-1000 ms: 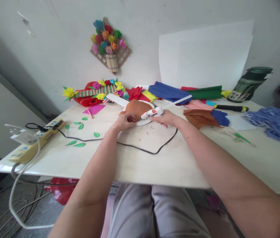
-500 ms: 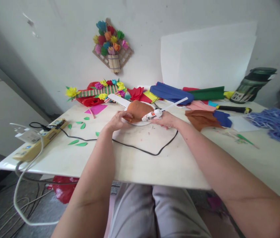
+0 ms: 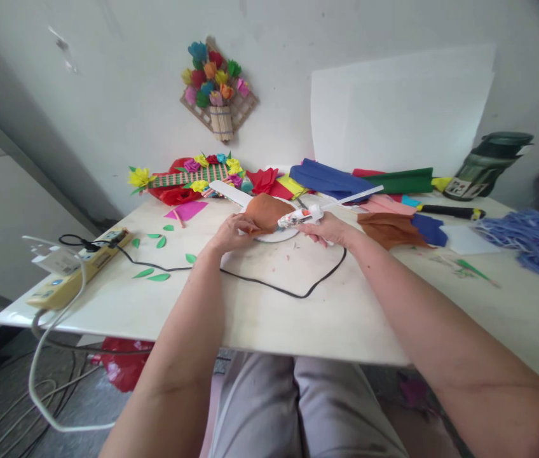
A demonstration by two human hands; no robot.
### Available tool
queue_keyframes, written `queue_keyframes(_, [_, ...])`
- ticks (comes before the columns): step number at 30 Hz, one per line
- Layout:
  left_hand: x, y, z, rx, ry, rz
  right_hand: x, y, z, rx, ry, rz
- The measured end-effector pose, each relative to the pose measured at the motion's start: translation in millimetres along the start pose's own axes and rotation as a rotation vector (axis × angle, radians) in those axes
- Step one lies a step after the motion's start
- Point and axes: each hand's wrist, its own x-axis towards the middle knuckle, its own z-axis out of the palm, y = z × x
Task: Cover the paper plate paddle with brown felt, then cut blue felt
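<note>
Right hand [image 3: 329, 229] closed round a hot glue gun [image 3: 300, 218], nozzle aimed left at brown felt [image 3: 264, 212], left hand [image 3: 231, 232] pinching that felt's near edge, white disc [image 3: 274, 237] beneath, black cord [image 3: 293, 294] looping just below both hands

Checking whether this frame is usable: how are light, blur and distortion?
Head view: even, soft light without hard glare; wide-angle bending stretches the forearms and darkens the corners; the right hand with the glue gun is fairly sharp, the far right edge blurred.
</note>
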Motion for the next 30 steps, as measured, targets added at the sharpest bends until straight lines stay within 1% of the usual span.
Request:
queue_keyframes(4, [2, -4, 3.9, -0.017, -0.012, 0.014, -3, -2, 2, 0.096, 0.109, -0.069])
queue_keyframes(6, [2, -4, 4.0, -0.003, -0.025, -0.004, -2, -1, 3, 0.159, 0.153, -0.118])
queue_keyframes(8, [1, -2, 2.0, 0.045, -0.011, -0.038, 0, 0, 5, 0.216, 0.220, -0.130])
queue_keyframes(10, [-1, 1, -1.8, 0.109, 0.034, -0.073, 4, 2, 6, 0.286, 0.340, -0.087])
queue_keyframes(13, [-6, 1, -7.5, 0.172, 0.081, -0.100, 11, 5, 8, 0.394, 0.511, 0.030])
queue_keyframes(17, [-9, -6, -8.3, 0.181, 0.012, -0.100, 17, 9, 8, 0.421, 0.615, 0.173])
queue_keyframes(20, [-9, -12, -5.3, 0.192, -0.009, -0.076, 18, 10, 11, 0.429, 0.660, 0.185])
queue_keyframes(23, [-8, -15, -2.9, 0.197, -0.017, -0.045, 18, 8, 16, 0.437, 0.661, 0.210])
queue_keyframes(26, [-7, -14, -1.9, 0.187, -0.035, -0.050, 18, 6, 22, 0.477, 0.653, 0.246])
queue_keyframes(30, [-6, -8, -2.0, 0.168, -0.032, -0.061, 19, 6, 25, 0.581, 0.623, 0.238])
